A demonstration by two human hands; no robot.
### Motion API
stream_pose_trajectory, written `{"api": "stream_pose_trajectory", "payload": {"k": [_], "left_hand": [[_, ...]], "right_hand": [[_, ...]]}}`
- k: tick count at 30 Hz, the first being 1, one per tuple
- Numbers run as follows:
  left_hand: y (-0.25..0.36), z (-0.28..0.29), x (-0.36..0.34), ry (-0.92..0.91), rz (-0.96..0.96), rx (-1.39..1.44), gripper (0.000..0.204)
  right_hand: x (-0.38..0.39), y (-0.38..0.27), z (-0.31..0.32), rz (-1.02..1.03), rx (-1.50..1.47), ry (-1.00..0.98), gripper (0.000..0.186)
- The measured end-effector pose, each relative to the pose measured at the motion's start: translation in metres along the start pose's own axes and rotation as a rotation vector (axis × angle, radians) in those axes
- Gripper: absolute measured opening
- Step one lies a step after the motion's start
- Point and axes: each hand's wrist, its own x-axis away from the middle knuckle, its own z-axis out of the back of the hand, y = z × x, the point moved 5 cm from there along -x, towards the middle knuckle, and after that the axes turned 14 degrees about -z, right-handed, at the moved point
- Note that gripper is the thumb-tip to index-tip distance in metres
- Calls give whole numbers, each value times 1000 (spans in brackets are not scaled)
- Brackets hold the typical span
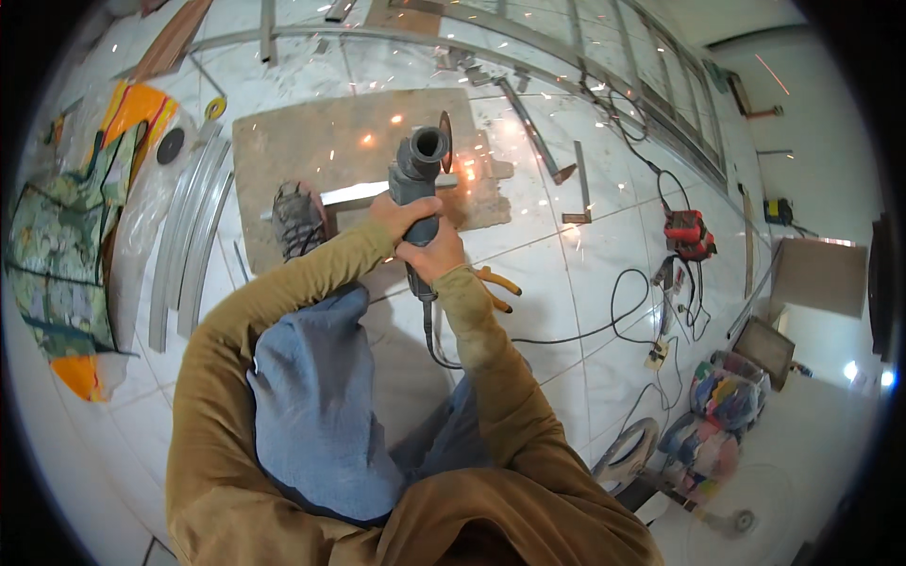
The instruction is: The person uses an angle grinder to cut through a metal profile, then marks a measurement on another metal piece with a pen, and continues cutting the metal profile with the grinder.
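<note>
Both my hands are wrapped round a dark grey angle grinder (pixel 415 170), its thin cutting disc (pixel 446 141) upright on the right side. My left hand (pixel 404 215) grips the upper body; my right hand (pixel 436 253) closes round the lower body, just above where the cord leaves. A light metal strip (pixel 354 194) runs under the grinder on a worn brown board (pixel 283 137). Orange sparks fly about the disc. My shoe (pixel 298 222) presses at the strip's left part. Pliers with yellow-orange handles (pixel 500 285) lie beside my right wrist, their jaws hidden.
A hammer (pixel 533 127) and an L-shaped square (pixel 582 189) lie right of the board. The black cord (pixel 576 335) trails toward a red machine (pixel 689 234). Curved metal profiles (pixel 193 236) and a camouflage bag (pixel 75 245) lie left. A metal frame (pixel 651 104) stretches across the far right.
</note>
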Motion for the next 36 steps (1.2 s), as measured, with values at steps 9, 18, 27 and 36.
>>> {"api": "stream_pose_trajectory", "payload": {"k": [9, 18, 27, 36], "left_hand": [[-26, 94, -75, -637, -11, -958, 48], [-11, 69, -55, -219, -265, -1497, 79], [-7, 72, -41, -260, -412, -1473, 56], [-22, 68, -29, -117, -399, -1528, 41]], "right_hand": [[-8, -28, 88, 93, -307, -36, 39], [44, 30, 106, -82, -589, -181, 27], [56, 50, 90, -176, -544, -203, 30], [33, 53, 65, -173, -546, -268, 34]]}}
